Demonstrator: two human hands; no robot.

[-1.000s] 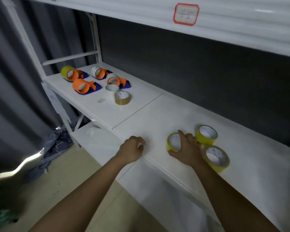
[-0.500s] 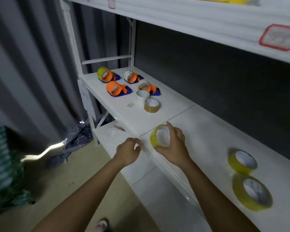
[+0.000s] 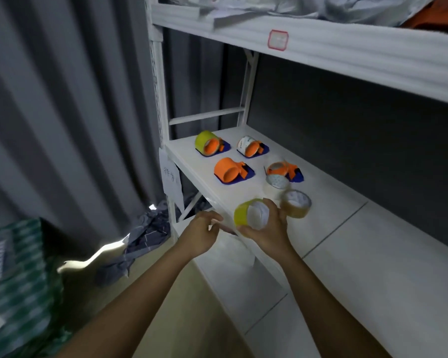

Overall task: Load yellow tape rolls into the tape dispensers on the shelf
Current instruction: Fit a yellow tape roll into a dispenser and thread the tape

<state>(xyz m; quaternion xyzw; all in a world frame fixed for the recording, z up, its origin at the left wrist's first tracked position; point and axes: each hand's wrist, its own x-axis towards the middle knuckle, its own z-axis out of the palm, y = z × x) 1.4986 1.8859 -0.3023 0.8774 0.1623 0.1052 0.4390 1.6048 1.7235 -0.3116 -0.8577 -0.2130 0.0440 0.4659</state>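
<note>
1. Nearest the camera, at 6 o'clock, two bare forearms reach toward the white shelf [image 3: 373,254].
2. Right hand [image 3: 268,228] grips a yellow tape roll [image 3: 248,212], fingers curled round its rim, just above the shelf's front edge.
3. Left hand [image 3: 201,232] holds nothing, fingers loosely curled, just beside the roll at its 9 o'clock.
4. Step in hand, by judgement: carrying the roll toward the dispensers; loading not yet begun.
5. Just beyond the roll, at its 2 o'clock, lies a brown tape roll [image 3: 295,204]; a white tape roll [image 3: 276,184] lies touching or nearly touching it, at its 11 o'clock. Both sit close to the likely path.
6. Farther back, an empty orange dispenser [image 3: 229,170] stands at 12 o'clock from the held roll: the probable target. The next move calls for aligning the roll's core with its hub, the free hand steadying the base.
7. At its 3 o'clock, a second dispenser [image 3: 282,169]; whether loaded is unclear from blur.
8. Farthest, a dispenser already carrying yellow tape [image 3: 208,144] and one carrying white tape [image 3: 250,147].
</note>
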